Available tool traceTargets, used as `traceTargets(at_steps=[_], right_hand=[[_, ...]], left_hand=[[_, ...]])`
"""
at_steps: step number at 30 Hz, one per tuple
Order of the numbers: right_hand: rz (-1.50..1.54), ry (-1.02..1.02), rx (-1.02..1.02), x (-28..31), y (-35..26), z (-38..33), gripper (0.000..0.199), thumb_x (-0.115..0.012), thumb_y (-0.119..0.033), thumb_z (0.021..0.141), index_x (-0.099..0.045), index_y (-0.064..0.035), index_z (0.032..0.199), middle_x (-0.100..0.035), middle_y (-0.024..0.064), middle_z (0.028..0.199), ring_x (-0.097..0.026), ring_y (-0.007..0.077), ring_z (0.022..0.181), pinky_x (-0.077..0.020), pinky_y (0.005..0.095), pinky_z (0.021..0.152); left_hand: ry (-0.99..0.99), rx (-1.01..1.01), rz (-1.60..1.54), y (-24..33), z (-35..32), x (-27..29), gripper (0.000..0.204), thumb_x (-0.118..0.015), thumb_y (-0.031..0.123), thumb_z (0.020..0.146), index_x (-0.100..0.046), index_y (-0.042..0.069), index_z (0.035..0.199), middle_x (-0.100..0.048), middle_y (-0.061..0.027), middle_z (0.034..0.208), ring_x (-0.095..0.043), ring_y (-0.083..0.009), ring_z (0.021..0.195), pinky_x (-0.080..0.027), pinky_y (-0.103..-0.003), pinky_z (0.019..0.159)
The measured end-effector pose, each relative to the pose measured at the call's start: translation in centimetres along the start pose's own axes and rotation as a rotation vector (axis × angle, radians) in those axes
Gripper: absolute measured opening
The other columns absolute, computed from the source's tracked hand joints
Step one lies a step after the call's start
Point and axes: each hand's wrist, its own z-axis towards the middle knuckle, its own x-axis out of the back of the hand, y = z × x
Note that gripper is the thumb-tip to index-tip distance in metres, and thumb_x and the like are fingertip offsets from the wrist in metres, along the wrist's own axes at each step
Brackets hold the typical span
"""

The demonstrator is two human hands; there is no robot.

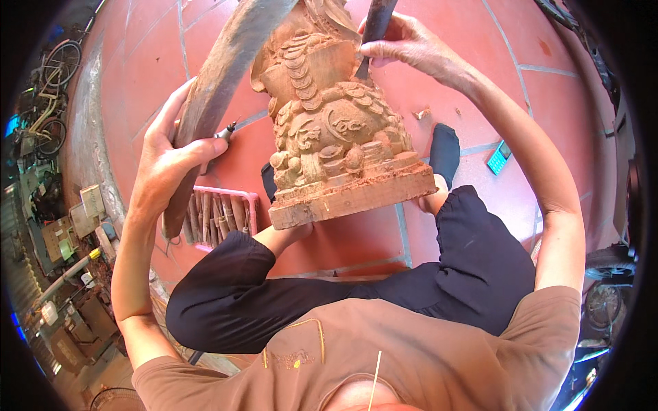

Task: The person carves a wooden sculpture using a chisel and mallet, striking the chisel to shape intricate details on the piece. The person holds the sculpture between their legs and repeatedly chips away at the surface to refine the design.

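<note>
A carved wooden statue [336, 127] stands between my feet, with coin shapes and rounded figures above a square base. My left hand [164, 154] is closed around a long flat wooden club [223, 72], which slants up beside the carving. In my right hand [418, 51] is a dark chisel [376, 29], its lower end against the statue's upper right side. The top of the statue runs out of the picture. A small metal-tipped tool [225, 133] shows just beyond my left thumb; the rest of it is partly hidden.
A pink basket [254, 212] of chisels with wooden handles sits by my left knee. On the red tile floor [473, 205] lie a teal keypad phone [500, 158] and wood chips [422, 111]. Bicycles [51, 103] and clutter line the left side; wheels stand at right.
</note>
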Motion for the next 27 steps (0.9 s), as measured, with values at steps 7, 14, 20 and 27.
traceTargets(at_steps=[7, 14, 20, 27], right_hand=[[0.107, 0.002, 0.002, -1.0, 2.9, 0.4, 0.036, -0.072, -0.027, 0.093, -0.059, -0.0098, 0.122, -0.064, 0.0023, 0.112, -0.062, 0.0113, 0.103, -0.0538, 0.0296, 0.090], [0.070, -0.038, 0.048, -1.4, 4.0, 1.4, 0.036, -0.070, -0.027, 0.094, -0.058, -0.0105, 0.124, -0.064, 0.0016, 0.113, -0.061, 0.0124, 0.106, -0.0518, 0.0325, 0.092], [0.039, -0.124, 0.070, -1.8, 3.8, 2.7, 0.037, -0.068, -0.026, 0.095, -0.057, -0.0092, 0.127, -0.064, 0.0025, 0.115, -0.060, 0.0137, 0.108, -0.0493, 0.0340, 0.096], [0.133, -0.195, 0.082, -2.0, 3.0, 2.8, 0.037, -0.069, -0.021, 0.094, -0.057, -0.0090, 0.127, -0.065, 0.0031, 0.114, -0.059, 0.0133, 0.107, -0.0506, 0.0343, 0.097]], left_hand=[[0.025, -0.060, -0.016, -0.7, 1.7, -3.1, 0.054, -0.074, 0.008, 0.079, -0.056, 0.002, 0.130, -0.061, -0.0006, 0.095, -0.055, -0.0071, 0.079, -0.045, -0.023, 0.069], [-0.025, -0.064, -0.029, -3.4, 3.2, -4.4, 0.057, -0.069, 0.009, 0.083, -0.052, 0.001, 0.137, -0.063, -0.0046, 0.107, -0.059, -0.0106, 0.095, -0.047, -0.026, 0.084], [-0.071, -0.062, -0.093, -2.5, 3.1, -4.7, 0.057, -0.072, 0.013, 0.082, -0.054, 0.001, 0.135, -0.064, -0.0076, 0.119, -0.057, -0.0139, 0.113, -0.041, -0.031, 0.101], [-0.053, -0.233, 0.001, -1.1, 4.0, -4.6, 0.064, -0.074, 0.014, 0.080, -0.051, 0.001, 0.139, -0.066, -0.0094, 0.116, -0.061, -0.0162, 0.109, -0.046, -0.032, 0.098]])
